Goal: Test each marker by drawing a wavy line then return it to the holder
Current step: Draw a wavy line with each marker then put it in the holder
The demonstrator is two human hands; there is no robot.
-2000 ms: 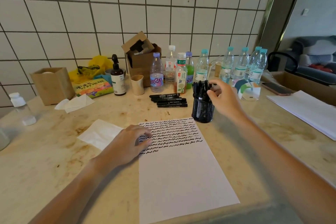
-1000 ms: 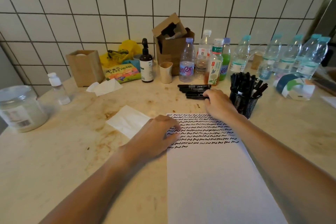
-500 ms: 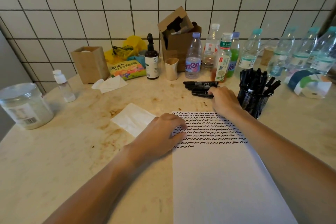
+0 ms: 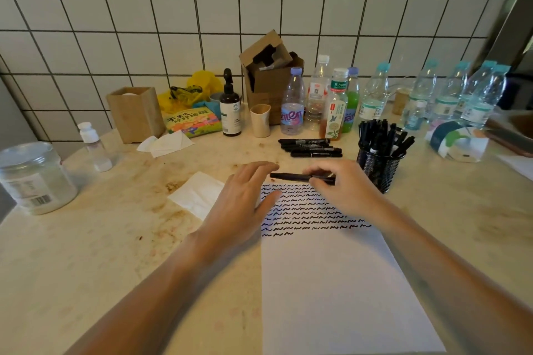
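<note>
Presently we find the right hand (image 4: 343, 190) holding a black marker (image 4: 302, 177) level above the top edge of the paper sheet (image 4: 340, 282), its fingers (image 4: 323, 174) curled over the barrel's right end. The left hand (image 4: 245, 202) lies at the sheet's left edge with fingers loosely spread, the tips close to the marker's left end; we cannot tell whether they touch it. We judge the step in hand to be uncapping a fresh marker. The next move calls for the left fingers to pinch the cap and pull it off, then for a wavy line drawn at the unfinished last row.

Four further markers (image 4: 311, 147) lie side by side on the worktop (image 4: 86, 253) behind the hands. The mesh holder (image 4: 379, 166), just right of the right hand, stands full of markers. The worktop is pale and stained. It carries a tissue (image 4: 196, 196), a plastic jar (image 4: 31, 179), a cardboard box (image 4: 271, 78) and a row of bottles (image 4: 427, 95) against the white tiled wall (image 4: 259, 3).
</note>
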